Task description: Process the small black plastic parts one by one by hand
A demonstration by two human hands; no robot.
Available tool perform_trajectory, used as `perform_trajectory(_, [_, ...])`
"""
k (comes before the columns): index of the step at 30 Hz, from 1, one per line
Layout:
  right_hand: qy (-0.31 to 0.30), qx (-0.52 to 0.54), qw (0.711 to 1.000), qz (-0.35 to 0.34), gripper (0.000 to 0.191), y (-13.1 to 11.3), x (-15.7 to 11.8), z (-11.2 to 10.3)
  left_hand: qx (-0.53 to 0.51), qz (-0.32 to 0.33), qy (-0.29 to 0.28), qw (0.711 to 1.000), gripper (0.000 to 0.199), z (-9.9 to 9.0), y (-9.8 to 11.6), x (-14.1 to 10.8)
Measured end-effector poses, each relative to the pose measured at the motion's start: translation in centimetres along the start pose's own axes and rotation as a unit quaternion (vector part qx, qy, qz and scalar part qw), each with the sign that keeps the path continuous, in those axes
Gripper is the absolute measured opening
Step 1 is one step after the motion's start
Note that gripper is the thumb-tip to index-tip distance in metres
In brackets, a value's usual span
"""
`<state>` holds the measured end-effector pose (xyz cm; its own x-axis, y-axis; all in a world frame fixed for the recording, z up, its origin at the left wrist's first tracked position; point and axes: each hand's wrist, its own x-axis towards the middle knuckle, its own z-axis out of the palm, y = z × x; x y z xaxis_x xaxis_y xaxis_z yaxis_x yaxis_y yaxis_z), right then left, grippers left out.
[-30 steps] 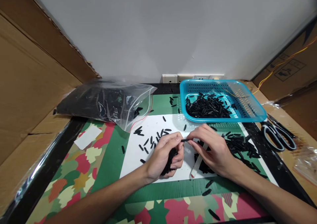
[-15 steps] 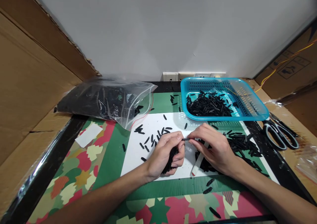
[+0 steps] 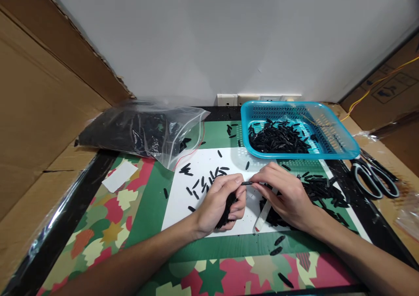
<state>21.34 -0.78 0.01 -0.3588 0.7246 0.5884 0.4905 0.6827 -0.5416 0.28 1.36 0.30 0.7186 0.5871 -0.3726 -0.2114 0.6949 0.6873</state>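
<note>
My left hand (image 3: 218, 204) is closed around a bundle of black pieces (image 3: 226, 213), above a white sheet (image 3: 176, 204). Its thumb and forefinger pinch one end of a small dark stick-like piece (image 3: 246, 183). The thumb and fingertips of my right hand (image 3: 286, 193) hold the other end of that piece. Under my right hand lie a white strip (image 3: 262, 217) with a red tip and a pile of black pieces, partly hidden. More black pieces (image 3: 203, 183) are scattered on the sheet left of my hands.
A blue basket (image 3: 334, 156) holding black pieces stands behind my right hand. Scissors (image 3: 373, 180) lie at the right. A clear zip bag (image 3: 140, 130) full of dark material is at the back left, with a white paper (image 3: 119, 176) before it. Cardboard stands on both sides.
The whole view has shifted slightly, so things appear a little further right. Both hands keep the same grip on the small dark piece.
</note>
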Motion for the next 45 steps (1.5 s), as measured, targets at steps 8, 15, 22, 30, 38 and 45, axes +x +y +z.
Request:
perform_trajectory(8, [-0.001,0.001,1.000,-0.008,0.010,0.0,-0.1,-0.1,-0.007,-0.001,0.005,1.000,0.038,0.1,0.1,0.0])
perform_trajectory(15, [-0.016,-0.044,0.998,-0.038,0.010,-0.1,-0.3,-0.2,-0.002,-0.009,0.001,1.000,0.039,0.1,0.1,0.0])
perform_trajectory(22, [0.137,-0.304,0.942,0.027,0.002,1.6,0.7,-3.3,0.012,-0.003,-0.011,1.000,0.038,0.0,0.0,0.1])
perform_trajectory(30, [0.070,-0.176,0.981,-0.030,0.020,0.5,0.5,-1.9,0.037,-0.016,-0.016,0.999,0.039,0.0,0.1,-0.1])
perform_trajectory(38, [-0.039,0.012,0.999,-0.033,0.020,-2.0,-0.4,0.7,0.083,-0.035,-0.001,0.996,0.052,0.4,-0.2,-0.2])
perform_trajectory(45, [-0.081,0.022,0.996,-0.008,0.019,-3.1,-0.1,0.5,0.137,-0.005,0.037,0.990,0.055,0.7,-0.5,-0.6])
